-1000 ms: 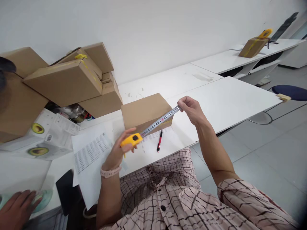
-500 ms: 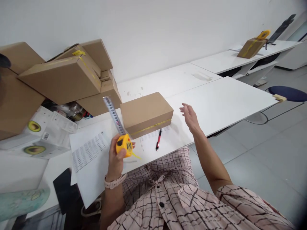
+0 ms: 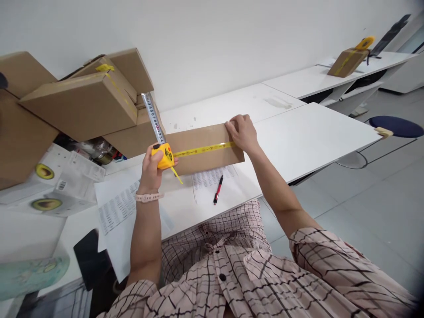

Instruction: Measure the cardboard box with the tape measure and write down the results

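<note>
A yellow tape measure is gripped in my left hand, its marked blade pulled out and pointing up and away. My left hand is at the left end of a cardboard box, some of its fingers hidden behind the tape measure. The box stands tilted on the table, a strip of yellow tape running along the face toward me. At its upper right corner, my right hand holds the box with fingers bent over the edge. A red and black pen lies in front on a printed sheet.
Cardboard boxes are piled on the left, above white cartons with avocado pictures. Printed papers lie on the left of the white table. A small taped box stands far right, near a dark blue stool.
My right hand has moved from open air onto the box's right end. The box has tipped, showing its taped face. My left hand has brought the tape measure up and forward to the box.
</note>
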Motion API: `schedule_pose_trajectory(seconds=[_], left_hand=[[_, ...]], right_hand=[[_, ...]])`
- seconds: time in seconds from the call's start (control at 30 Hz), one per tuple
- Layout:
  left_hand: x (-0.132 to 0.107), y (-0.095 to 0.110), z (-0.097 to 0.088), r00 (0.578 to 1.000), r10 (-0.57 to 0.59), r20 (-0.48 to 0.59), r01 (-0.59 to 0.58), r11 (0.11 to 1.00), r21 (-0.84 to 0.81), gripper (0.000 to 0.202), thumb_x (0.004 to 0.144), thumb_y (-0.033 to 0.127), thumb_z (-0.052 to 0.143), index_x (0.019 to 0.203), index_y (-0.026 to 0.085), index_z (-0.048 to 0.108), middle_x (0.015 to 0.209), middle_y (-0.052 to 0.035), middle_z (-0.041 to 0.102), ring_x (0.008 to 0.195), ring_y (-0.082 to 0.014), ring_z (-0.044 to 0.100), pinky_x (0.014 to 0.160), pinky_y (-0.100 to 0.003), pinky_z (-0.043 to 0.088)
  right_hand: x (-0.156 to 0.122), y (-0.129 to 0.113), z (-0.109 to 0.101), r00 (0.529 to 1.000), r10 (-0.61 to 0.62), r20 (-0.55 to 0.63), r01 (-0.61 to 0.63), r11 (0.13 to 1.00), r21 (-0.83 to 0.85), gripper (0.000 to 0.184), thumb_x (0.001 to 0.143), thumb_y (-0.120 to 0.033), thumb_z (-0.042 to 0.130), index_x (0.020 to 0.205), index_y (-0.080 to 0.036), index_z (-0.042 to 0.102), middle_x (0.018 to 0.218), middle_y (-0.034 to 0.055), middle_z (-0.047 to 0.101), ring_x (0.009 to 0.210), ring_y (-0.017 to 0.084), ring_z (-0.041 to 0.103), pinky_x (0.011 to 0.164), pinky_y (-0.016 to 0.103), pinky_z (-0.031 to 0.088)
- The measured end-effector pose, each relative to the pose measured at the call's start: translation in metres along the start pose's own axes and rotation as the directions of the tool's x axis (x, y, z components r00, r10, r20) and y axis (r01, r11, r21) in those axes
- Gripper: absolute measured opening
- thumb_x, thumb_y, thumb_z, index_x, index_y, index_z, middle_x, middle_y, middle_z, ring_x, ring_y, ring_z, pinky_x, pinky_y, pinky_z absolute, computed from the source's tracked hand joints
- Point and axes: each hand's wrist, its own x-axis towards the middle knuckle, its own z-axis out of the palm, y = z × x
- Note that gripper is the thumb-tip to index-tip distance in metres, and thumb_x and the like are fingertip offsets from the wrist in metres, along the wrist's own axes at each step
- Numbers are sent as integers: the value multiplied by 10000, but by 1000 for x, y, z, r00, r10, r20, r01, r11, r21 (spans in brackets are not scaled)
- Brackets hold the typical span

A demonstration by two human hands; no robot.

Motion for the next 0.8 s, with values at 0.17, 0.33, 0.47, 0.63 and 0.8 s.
schedule_pose_trajectory(seconds=[0.17,0.33,0.47,0.63,0.8], left_hand=[[-15,-7,32,996,83,-39,-83,996,16,585,657,415,877,1134,256,577,1064,-20,663,724,-174,732,690,-341,649],[-64,-33,68,964,-180,195,196,978,-66,584,698,480,850,1156,240,578,1159,-65,680,732,-201,746,722,-411,645],[-72,-53,83,920,-315,234,343,935,-87,603,671,507,854,1115,215,569,1184,-79,677,707,-188,741,734,-428,645],[-64,-57,91,918,-334,215,361,927,-101,614,660,512,852,1106,207,562,1159,-62,673,708,-169,729,725,-390,643],[-55,-55,96,925,-314,211,342,934,-108,627,667,535,839,1112,185,569,1139,-73,673,752,-181,728,735,-384,641]], right_hand=[[30,-11,20,986,-140,85,150,981,-121,416,1054,-341,238,1150,-225,626,1199,153,654,1119,324,525,1000,509,394],[31,-24,23,974,-168,149,197,958,-210,398,1004,-199,272,1212,-225,609,1180,133,683,1107,323,530,1031,497,324],[28,-30,22,980,-165,113,187,957,-223,416,1033,-247,230,1219,-230,601,1157,126,685,1103,322,526,1033,491,300],[27,-36,22,955,-257,146,280,944,-174,472,1013,-195,256,1364,-269,562,1089,95,686,1046,300,526,1034,475,282],[28,-37,25,935,-305,179,337,922,-191,512,1016,-228,290,1461,-330,523,1095,93,653,1020,295,483,958,457,322]])
